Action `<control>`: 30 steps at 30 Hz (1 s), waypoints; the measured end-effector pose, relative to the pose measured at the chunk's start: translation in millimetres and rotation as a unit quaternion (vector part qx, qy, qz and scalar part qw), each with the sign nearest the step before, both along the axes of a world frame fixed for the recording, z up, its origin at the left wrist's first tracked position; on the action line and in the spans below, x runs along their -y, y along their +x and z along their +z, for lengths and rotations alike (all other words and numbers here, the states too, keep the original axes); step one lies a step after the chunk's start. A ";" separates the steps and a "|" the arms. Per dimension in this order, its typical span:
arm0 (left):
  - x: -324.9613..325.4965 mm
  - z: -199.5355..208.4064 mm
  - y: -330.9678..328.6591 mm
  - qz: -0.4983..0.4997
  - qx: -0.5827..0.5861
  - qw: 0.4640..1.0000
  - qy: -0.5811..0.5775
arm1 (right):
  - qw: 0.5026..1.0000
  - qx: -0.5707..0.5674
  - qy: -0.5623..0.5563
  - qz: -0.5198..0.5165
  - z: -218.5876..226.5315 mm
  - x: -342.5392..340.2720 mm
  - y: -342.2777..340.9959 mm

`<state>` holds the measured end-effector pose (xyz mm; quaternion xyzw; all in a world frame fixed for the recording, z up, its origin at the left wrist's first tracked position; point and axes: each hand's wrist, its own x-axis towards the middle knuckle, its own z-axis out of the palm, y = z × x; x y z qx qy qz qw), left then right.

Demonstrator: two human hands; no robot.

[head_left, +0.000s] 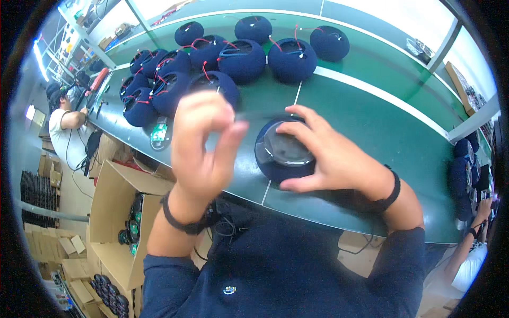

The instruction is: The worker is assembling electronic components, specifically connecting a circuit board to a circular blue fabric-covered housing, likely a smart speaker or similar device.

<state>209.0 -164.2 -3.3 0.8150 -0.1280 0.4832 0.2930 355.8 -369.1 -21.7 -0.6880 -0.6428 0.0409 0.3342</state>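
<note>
A round navy fabric-covered speaker housing point(283, 172) with a smooth dark disc on top rests on the green table in front of me. My right hand point(331, 153) grips it, fingers over the far rim and thumb at the near side. To its left, my left hand point(207, 143) is raised over the table, apart from the housing. Its fingers are curled toward the thumb and partly blurred. Whether something small sits between them is hidden. Behind it, several similar navy housings point(291, 66) stand with open tops and red and blue wires sticking out.
A small green circuit board point(159, 132) lies at the table's left edge. Below left, an open cardboard box point(108, 212) holds parts with green boards. More navy housings point(461, 180) stand at the far right. One person point(66, 127) works at left; another person's arm point(472, 233) shows at right.
</note>
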 end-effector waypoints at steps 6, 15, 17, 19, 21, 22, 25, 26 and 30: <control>0.1 7.1 118.5 -0.075 -0.069 0.992 -0.073 | 0.998 0.005 0.004 -0.058 -14.1 10.6 15.8; 99.4 -58.0 313.2 -0.056 -0.117 0.990 -0.064 | 0.907 -0.037 0.016 -0.420 -11.8 164.6 151.2; 121.4 -82.7 350.3 -0.048 -0.139 0.986 -0.075 | 0.863 0.022 0.019 -0.504 -21.0 188.1 197.9; 139.3 -102.6 373.4 -0.041 -0.153 0.984 -0.079 | 0.818 0.055 0.012 -0.572 -26.1 204.6 238.0; 154.0 -116.6 390.9 -0.037 -0.170 0.981 -0.081 | 0.784 0.078 0.001 -0.616 -30.3 223.1 273.8; 157.4 -120.8 396.2 -0.039 -0.193 0.977 -0.085 | 0.765 0.082 -0.014 -0.638 -28.0 230.0 284.7; 156.6 -131.9 405.0 -0.012 -0.217 0.976 -0.001 | 0.726 0.100 -0.026 -0.680 -30.8 254.4 318.2; 156.1 -133.6 404.6 -0.010 -0.219 0.976 -0.001 | 0.727 0.098 -0.026 -0.679 -33.5 261.3 325.7; 156.7 -127.0 386.1 -0.056 -0.206 0.973 -0.092 | 0.774 0.106 -0.010 -0.624 -45.0 306.9 363.3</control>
